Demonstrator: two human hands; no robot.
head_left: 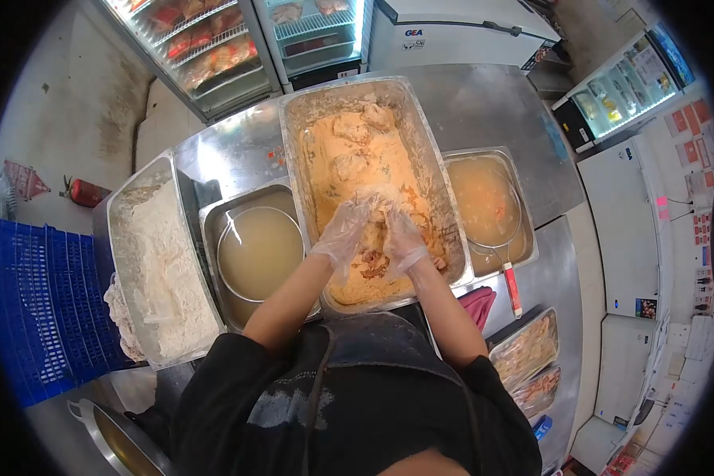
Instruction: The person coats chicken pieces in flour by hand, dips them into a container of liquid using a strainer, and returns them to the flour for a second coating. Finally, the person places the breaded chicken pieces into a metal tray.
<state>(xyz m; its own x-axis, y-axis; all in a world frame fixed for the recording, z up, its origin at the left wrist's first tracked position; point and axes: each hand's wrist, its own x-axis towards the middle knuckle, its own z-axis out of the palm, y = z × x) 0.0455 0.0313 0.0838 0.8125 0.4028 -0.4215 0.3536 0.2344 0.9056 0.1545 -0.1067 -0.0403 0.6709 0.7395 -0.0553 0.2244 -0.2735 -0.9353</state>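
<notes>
My gloved left hand (343, 232) and right hand (404, 239) are together over a coated chicken piece (374, 231) in the middle tray (439, 176), likely low so loose crumbs (332, 151) stay inside; can't tell if fingers clamp.

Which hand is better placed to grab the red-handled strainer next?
Probably your right hand: it is nearer the red handle, which juts over the tray rim on that side. Your left hand is farther across the breading. Both are busy there.
</notes>
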